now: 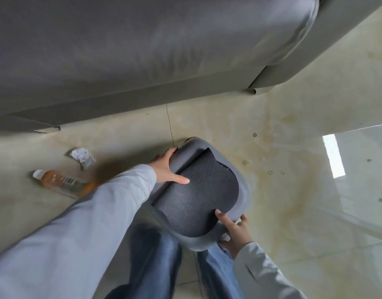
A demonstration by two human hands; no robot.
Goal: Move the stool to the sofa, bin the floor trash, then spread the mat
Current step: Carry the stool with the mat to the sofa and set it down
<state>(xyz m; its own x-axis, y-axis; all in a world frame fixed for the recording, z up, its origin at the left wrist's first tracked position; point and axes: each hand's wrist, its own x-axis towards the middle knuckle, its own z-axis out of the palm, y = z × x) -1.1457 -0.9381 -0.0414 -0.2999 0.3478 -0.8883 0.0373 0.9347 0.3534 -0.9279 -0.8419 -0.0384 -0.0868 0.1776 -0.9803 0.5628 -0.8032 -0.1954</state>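
A grey plastic stool (243, 193) sits low over the tiled floor, a short way in front of the grey sofa (142, 50). A dark textured mat (196, 195) lies draped over its seat. My left hand (167, 169) grips the stool's far left edge, thumb resting on the mat. My right hand (235, 228) holds the near right rim from below. A crumpled white paper (83, 157) and an orange drink bottle (60, 181) with a white cap lie on the floor to the left.
The sofa base runs across the top of the view, with its corner at the upper right. Glossy beige floor tiles (293, 147) stretch to the right. My jeans-clad legs (155, 266) are below the stool.
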